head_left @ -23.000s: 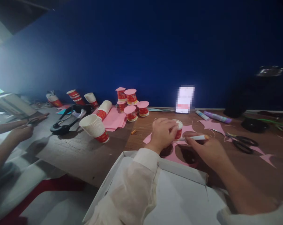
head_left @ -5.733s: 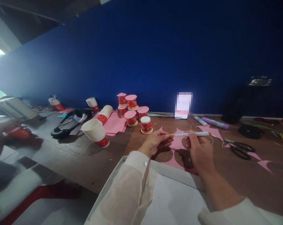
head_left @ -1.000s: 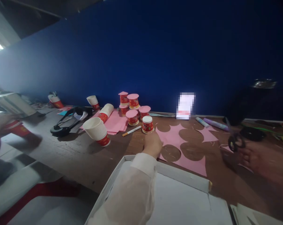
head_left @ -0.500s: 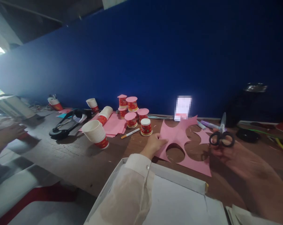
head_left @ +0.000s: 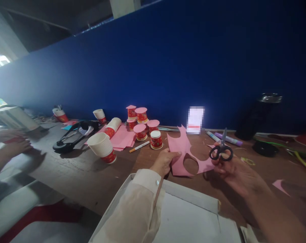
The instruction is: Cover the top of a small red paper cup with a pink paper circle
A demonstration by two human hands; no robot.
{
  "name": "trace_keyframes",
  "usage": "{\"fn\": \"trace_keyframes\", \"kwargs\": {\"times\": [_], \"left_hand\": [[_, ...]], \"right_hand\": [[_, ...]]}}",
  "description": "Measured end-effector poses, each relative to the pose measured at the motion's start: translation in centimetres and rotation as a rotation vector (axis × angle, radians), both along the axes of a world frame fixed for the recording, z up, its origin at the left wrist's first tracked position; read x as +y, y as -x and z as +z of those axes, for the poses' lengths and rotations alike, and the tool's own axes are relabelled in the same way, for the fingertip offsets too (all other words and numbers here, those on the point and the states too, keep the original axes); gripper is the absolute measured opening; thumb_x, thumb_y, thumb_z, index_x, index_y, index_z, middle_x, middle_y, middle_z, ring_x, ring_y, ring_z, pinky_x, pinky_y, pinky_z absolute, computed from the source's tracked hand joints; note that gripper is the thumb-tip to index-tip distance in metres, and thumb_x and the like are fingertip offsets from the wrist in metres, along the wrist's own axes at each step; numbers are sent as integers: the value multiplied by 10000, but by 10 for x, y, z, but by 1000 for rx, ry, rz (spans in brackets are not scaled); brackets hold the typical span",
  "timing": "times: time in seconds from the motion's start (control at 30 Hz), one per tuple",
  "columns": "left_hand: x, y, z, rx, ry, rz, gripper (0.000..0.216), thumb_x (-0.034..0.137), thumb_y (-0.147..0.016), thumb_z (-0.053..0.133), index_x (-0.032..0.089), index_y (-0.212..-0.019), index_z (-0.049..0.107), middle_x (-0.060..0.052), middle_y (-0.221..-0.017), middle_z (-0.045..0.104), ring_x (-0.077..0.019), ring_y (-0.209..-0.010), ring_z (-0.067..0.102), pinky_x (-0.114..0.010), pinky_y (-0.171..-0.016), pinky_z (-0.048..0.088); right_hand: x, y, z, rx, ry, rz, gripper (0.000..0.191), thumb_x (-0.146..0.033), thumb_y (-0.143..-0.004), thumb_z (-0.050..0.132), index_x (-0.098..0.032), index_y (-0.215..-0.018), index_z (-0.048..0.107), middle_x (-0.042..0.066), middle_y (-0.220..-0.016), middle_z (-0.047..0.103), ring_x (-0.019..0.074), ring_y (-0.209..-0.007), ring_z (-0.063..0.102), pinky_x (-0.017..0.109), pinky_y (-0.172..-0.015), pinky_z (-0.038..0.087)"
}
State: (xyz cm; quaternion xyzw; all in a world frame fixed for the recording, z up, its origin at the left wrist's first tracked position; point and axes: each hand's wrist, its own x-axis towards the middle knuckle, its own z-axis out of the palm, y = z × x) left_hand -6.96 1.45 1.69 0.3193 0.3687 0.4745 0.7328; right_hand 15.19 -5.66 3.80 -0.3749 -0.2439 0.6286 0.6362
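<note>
My left hand (head_left: 165, 161) pinches the left edge of a pink paper sheet (head_left: 180, 148) with round holes cut out of it, lifted off the wooden table (head_left: 87, 168). My right hand (head_left: 234, 170) grips black-handled scissors (head_left: 221, 150), blades pointing up, just right of the sheet. A small red paper cup (head_left: 156, 139) stands upside down on the table behind my left hand, with an orange-tipped marker (head_left: 139, 146) lying to its left.
Red cups topped with pink discs (head_left: 142, 122), a lying stack of white cups (head_left: 102, 144), pink paper (head_left: 122, 135), glue sticks (head_left: 222, 137) and a black flask (head_left: 254, 116) line the blue wall. A white box (head_left: 183, 216) lies in front of me. Another person's hands (head_left: 13, 146) are at the left.
My left hand has raised the pink sheet higher and tilted it on edge. My right hand has brought the scissors leftward, close to the sheet.
</note>
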Motion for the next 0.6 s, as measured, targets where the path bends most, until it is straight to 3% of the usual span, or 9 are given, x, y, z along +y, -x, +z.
{"fn": "trace_keyframes", "kwargs": {"times": [0.33, 0.47, 0.6], "left_hand": [[-2, -2, 1, 78, 111, -104, 167, 46, -571, 768, 111, -673, 653, -2, -581, 620, -120, -548, 567, -248, -582, 475], [-1, -3, 4, 108, 164, -109, 210, 239, -725, 823, 117, -838, 696, -19, -690, 667, -134, -590, 603, -264, -601, 517], [0, -8, 0, 164, 131, -35, 353, 436, -788, 804, 114, -897, 710, -60, -757, 709, -170, -668, 661, -289, -670, 550]], "right_hand": [[-5, 21, 6, -106, 30, -41, 395, -335, -659, 904, -287, -1006, 721, -22, -840, 665, 71, -611, 556, 94, -310, 316], [-5, 25, 7, -120, 66, -39, 394, -357, -674, 889, -272, -1022, 726, 14, -906, 711, 56, -559, 522, 84, -303, 304], [-5, 27, 6, -70, 99, 24, 314, -333, -738, 827, -214, -1016, 741, 25, -804, 679, 36, -484, 434, 95, -306, 315]]}}
